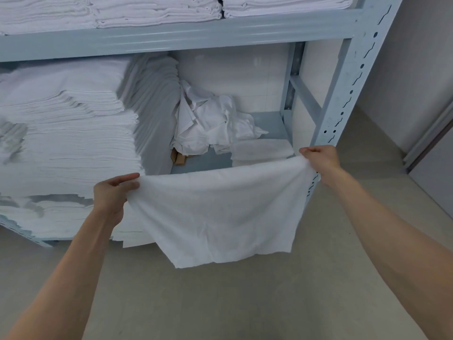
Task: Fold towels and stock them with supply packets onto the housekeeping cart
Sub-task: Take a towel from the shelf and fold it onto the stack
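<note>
Currently my left hand and right hand hold a white towel spread between them, in the air in front of the shelving unit and above the floor. Left fingers pinch the left top corner; right fingers are curled round the right top corner, which sits a bit higher and farther. The top edge sags slightly between the hands and the rest hangs free, lower edge uneven.

On the lower shelf, far left: a tall stack of folded white linens. To its right, at the back: a crumpled white heap, with a small brown cardboard piece at its near edge. A single folded towel lies on the right part of the shelf, just behind the held one. More folded stacks fill the upper shelf.
</note>
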{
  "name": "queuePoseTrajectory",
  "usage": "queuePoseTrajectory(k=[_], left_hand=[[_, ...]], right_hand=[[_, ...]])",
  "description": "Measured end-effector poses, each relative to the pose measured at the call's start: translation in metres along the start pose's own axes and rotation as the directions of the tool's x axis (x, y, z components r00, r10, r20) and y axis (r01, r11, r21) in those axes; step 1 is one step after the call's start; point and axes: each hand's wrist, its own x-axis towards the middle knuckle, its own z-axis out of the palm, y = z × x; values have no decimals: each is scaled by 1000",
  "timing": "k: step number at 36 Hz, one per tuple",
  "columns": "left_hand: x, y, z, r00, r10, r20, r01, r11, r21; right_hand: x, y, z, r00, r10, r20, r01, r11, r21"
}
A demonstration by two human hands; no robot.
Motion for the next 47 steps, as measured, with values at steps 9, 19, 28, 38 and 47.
queuePoseTrajectory(k=[9, 19, 28, 38, 47], left_hand=[[-2, -1, 24, 984, 108, 140, -156, 905, 395], [-3, -2, 45, 930, 307, 203, -363, 667, 651], [4, -5, 54, 933, 237, 272, -360, 649, 670], [15, -11, 59, 938, 236, 254, -346, 675, 652], [23, -16, 68, 932, 242, 269, -360, 692, 626]], right_hand=[[-3, -4, -24, 951, 51, 306, 2, 985, -170], [-8, 0, -44, 860, 131, 494, 228, 767, -600], [-13, 10, -47, 907, -2, 421, 272, 766, -583], [-13, 15, -60, 971, -116, 210, 163, 962, -219], [-18, 9, -69, 973, -154, 171, 194, 949, -248]])
